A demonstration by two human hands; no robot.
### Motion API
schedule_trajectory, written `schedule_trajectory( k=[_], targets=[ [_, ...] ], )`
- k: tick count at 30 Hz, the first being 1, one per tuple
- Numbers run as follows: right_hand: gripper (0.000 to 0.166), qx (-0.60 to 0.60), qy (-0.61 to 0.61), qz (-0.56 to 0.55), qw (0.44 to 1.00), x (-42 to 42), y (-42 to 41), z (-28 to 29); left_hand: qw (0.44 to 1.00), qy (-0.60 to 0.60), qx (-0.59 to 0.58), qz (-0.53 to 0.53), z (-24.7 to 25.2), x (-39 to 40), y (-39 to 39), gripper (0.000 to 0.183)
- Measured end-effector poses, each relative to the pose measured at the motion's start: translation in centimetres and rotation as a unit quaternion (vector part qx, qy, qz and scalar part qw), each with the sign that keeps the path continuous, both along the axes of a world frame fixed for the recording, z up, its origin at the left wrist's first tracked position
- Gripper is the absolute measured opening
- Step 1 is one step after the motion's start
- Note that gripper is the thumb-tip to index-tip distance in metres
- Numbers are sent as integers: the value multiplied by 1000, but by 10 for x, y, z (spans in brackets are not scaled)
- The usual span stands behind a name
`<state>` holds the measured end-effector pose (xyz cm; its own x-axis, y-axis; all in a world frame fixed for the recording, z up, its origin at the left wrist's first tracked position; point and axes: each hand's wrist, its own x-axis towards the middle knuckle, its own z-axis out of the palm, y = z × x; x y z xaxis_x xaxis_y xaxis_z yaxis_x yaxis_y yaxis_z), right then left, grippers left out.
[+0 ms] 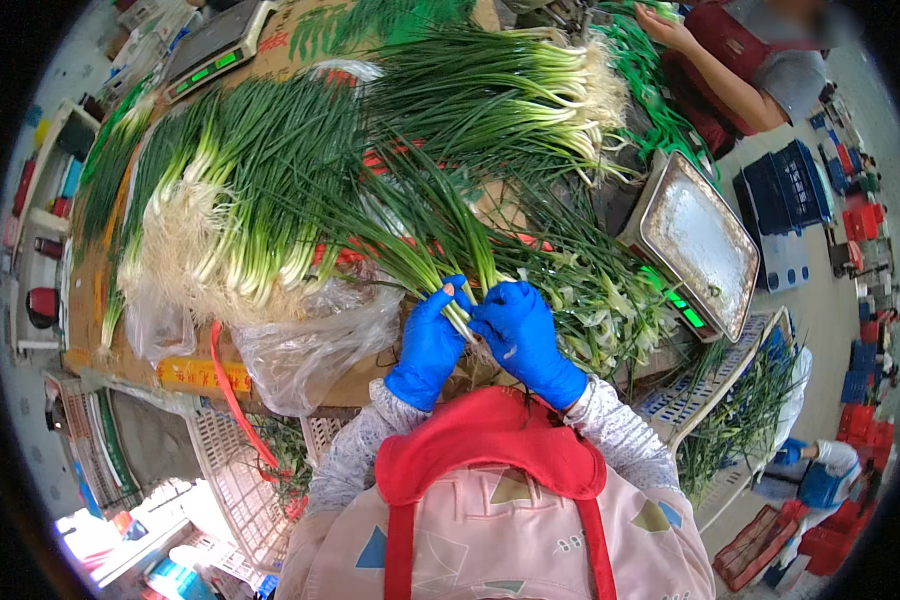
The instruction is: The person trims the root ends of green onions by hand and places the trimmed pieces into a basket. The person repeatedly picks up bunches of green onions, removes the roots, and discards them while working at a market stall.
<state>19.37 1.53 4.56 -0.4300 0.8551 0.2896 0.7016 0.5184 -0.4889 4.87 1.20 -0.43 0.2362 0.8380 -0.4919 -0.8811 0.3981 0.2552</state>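
In a blue glove, my left hand [429, 345] is closed around a small bunch of green onions [397, 262], its bare thumb tip showing. Close beside it my right hand [523, 336], also gloved in blue, pinches more green onion stalks [480, 240] near their white ends. A large pile of green onions with roots [262, 195] lies beyond on the left, and another pile [495, 97] lies ahead, its roots pointing right. Loose trimmed leaves and peelings [607, 307] are heaped right of my hands.
A digital scale with a metal pan [701, 240] stands at right, another scale [214, 45] at far left. Clear plastic film [322, 337] covers the near edge of the cardboard-topped table. Plastic crates [232, 480] stand below. A co-worker's forearm [727, 86] reaches in at top right.
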Motion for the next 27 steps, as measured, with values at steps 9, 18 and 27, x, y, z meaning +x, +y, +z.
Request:
schedule_trajectory(
  k=[9,18,27],
  targets=[
    [15,-198,280,99,934,39,-20,36,998,-13,-36,51,-16,-2,8,24],
    [21,-23,77,-184,980,113,12,28,998,-31,21,43,-1,6,9,23],
    [36,-416,436,-80,794,8,-5,28,969,78,234,24,40,-5,4,26]
  ],
)
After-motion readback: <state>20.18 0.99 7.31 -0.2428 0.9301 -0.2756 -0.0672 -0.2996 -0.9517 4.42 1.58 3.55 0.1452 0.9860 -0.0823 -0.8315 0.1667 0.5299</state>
